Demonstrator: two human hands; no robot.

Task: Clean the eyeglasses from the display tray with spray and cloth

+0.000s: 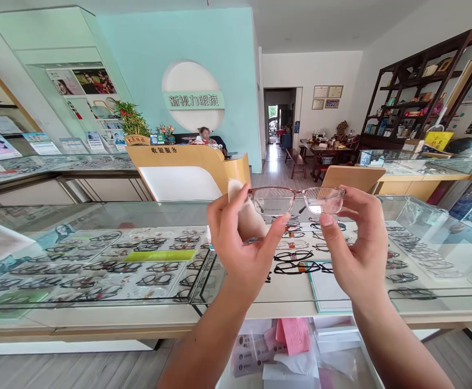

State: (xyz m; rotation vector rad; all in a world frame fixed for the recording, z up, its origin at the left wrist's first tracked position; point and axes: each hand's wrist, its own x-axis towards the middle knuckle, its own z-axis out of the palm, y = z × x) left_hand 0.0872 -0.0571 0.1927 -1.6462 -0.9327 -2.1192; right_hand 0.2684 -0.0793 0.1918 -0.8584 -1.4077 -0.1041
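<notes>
A pair of eyeglasses [299, 193] with a thin, clear brownish frame is held up above the glass counter, lenses facing me. My left hand [244, 232] is closed round its left end and also keeps a pale cloth or tissue [249, 216] bunched against the fingers. At the other end, my right hand [355, 237] pinches the frame between thumb and fingers, the thumb near the lower rim of the right lens. Small print shows on the left lens and a bright reflection on the right one. Below, several dark-framed glasses [296, 267] lie in the display case.
The glass display case [98, 300] spans the width before me, with rows of glasses inside. Under it, an open drawer [368, 373] holds pink and white papers. A person [204, 135] sits behind the wooden reception desk [187, 162]. A wooden chair back [353, 175] stands beyond the case.
</notes>
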